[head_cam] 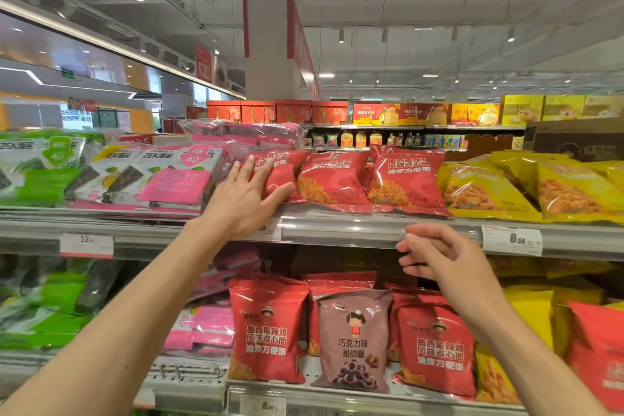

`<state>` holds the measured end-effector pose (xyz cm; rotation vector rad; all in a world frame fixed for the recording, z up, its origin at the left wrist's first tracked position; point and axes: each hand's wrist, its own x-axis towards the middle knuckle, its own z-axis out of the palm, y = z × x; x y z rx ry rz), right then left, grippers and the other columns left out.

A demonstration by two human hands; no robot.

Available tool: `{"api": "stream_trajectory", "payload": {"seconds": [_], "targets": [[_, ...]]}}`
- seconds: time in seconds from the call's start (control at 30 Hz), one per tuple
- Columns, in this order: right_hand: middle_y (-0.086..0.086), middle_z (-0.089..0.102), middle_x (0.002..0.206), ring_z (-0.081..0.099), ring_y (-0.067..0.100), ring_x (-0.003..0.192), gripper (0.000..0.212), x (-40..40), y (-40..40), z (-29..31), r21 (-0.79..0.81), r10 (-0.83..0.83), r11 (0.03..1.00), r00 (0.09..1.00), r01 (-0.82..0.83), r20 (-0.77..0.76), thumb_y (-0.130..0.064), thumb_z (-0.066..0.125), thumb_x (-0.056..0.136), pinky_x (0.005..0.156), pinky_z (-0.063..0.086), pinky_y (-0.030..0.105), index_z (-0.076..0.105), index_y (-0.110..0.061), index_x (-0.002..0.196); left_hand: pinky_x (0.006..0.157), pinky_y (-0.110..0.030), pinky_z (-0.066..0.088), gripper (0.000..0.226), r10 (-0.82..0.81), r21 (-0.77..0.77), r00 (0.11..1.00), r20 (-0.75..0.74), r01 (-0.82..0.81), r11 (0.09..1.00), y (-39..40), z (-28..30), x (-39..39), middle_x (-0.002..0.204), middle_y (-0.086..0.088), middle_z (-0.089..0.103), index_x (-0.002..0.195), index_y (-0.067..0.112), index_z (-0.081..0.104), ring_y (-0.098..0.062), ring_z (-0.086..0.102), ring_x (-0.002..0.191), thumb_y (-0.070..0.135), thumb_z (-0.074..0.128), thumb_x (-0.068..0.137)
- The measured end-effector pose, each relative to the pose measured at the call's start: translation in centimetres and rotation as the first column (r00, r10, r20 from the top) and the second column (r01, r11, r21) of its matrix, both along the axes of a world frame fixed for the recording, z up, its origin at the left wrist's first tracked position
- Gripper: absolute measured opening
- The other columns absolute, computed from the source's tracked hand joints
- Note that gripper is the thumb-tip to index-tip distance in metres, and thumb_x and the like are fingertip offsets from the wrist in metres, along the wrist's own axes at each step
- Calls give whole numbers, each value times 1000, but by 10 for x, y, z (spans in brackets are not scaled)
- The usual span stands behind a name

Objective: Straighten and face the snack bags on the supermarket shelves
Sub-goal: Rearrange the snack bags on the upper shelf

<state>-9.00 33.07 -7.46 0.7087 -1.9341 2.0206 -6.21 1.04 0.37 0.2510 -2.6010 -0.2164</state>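
Midway through facing the top shelf, the left hand presses flat on a leaning red snack bag; the right hand hovers loosely curled, empty, likely needed to square it.

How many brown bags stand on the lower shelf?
1: the brown bag stands front and centre, between two red bags. Others may hide behind.

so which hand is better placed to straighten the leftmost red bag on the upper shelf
Left. The left hand already lies with spread fingers on the leftmost red bag. The right hand hangs lower, in front of the shelf edge rail, holding nothing.
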Motion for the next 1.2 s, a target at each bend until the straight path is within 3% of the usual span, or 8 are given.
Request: {"api": "stream_trajectory", "payload": {"seconds": [0.2, 0.4, 0.5, 0.67, 0.87, 0.97, 1.03, 1.2], "targets": [[-1, 80, 95, 77, 17, 84, 11, 4, 10, -13, 39, -19, 999, 1000, 18, 22, -22, 68, 96, 71, 62, 26, 72, -23, 107, 129, -48, -1, 81, 12, -16, 998, 68, -11, 1000, 0, 5, -2, 172, -7, -10, 164, 31, -1, -24, -11, 158, 72, 25, 99], [-1, 80, 94, 77, 17, 86, 12, 8, 19, -27, 46, -33, 998, 998, 31, 56, -23, 69, 95, 71, 62, 24, 72, -24, 107, 129, -49, 5, 78, 45, 9, 999, 7, -45, 999, 4, -5, -7, 173, -4, -5, 164, 31, 0, -22, -6, 159, 70, 20, 101], [-2, 79, 94, 77, 17, 86, 13, 10, 21, -32, 42, -38, 999, 997, 35, 69, -21, 69, 96, 73, 62, 24, 71, -22, 108, 129, -48, 6, 74, 48, 13, 986, -157, -46, 999, 11, -14, -5, 173, -6, 8, 165, 28, 14, -24, 4, 160, 67, 21, 103], [-2, 80, 96, 77, 17, 88, 15, 11, 30, -45, 41, -64, 997, 995, 61, 80, -24, 69, 95, 78, 60, 32, 71, -24, 110, 127, -48, 18, 57, -103, 94, 894, -436, 159, 983, 14, -35, 17, 163, -10, 38, 154, 16, 46, -26, 26, 154, 43, 52, 104], [2, 80, 95, 78, 17, 83, 14, 17, 40, -67, 9, -76, 997, 991, 76, 108, -24, 71, 93, 68, 60, 21, 72, -25, 108, 110, -30, 41, 34, -149, 182, 755, -639, 336, 924, 30, -75, 60, 133, 3, 61, 132, 20, 61, -13, 52, 128, 23, 66, 99], [3, 80, 95, 78, 17, 84, 15, 22, 45, -80, 1, -90, 996, 988, 91, 123, -25, 71, 93, 69, 60, 19, 72, -26, 108, 90, -11, 47, 27, -51, 404, 750, -660, 411, 818, 41, -106, 81, 119, 12, 66, 124, 29, 62, -2, 63, 110, 24, 67, 99], [4, 80, 94, 78, 16, 84, 13, 27, 46, -88, 6, -117, 993, 984, 117, 133, -22, 71, 94, 71, 62, 23, 72, -24, 106, 82, -7, 47, 25, -8, 549, 794, -608, 428, 718, 47, -131, 92, 109, 18, 68, 121, 33, 62, 3, 65, 103, 27, 67, 98], [1, 79, 93, 77, 15, 85, 11, 46, 48, -116, 21, -164, 986, 969, 163, 185, -17, 70, 95, 69, 60, 20, 71, -20, 106, 95, -39, 55, 21, 14, 781, 897, -443, 378, 498, 58, -206, 115, 106, 15, 72, 118, 33, 66, -5, 68, 102, 32, 69, 97]]}}
